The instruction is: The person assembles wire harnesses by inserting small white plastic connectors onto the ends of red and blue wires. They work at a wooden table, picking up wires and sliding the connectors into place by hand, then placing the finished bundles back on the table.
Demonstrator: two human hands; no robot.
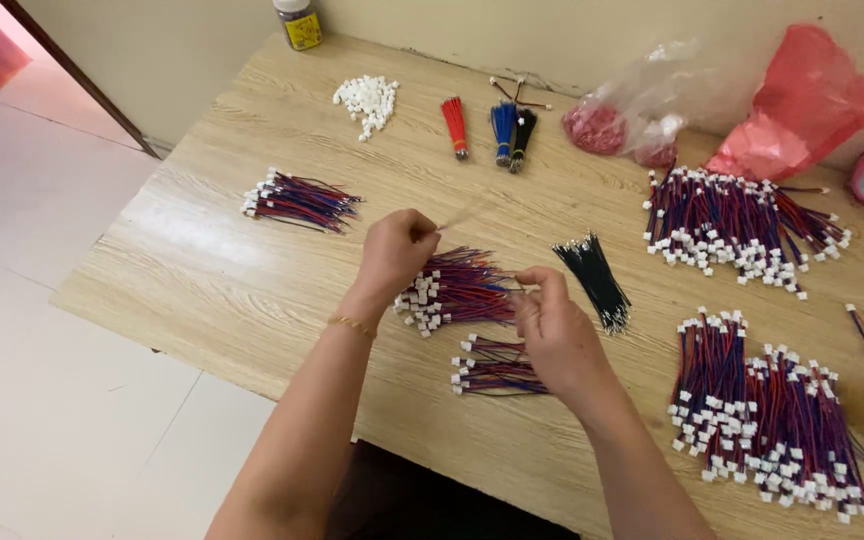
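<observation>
Several heaps of red-and-blue wire leads with white plugs ring the work: large piles (732,225) at right, a small bundle (297,200) at left. Left hand (397,250) pinches a blurred thin wire (462,215); right hand (552,320) is clenched, contents unclear. Both hover over the central wire bundle (457,290). Black wires (594,282) lie just beside. Loose white connectors (367,98) lie far back. Wooden table (202,270), pale tiled floor (42,200).

Soft, even daylight from the left doorway — faint shadows, slight motion blur, mild glare.
</observation>
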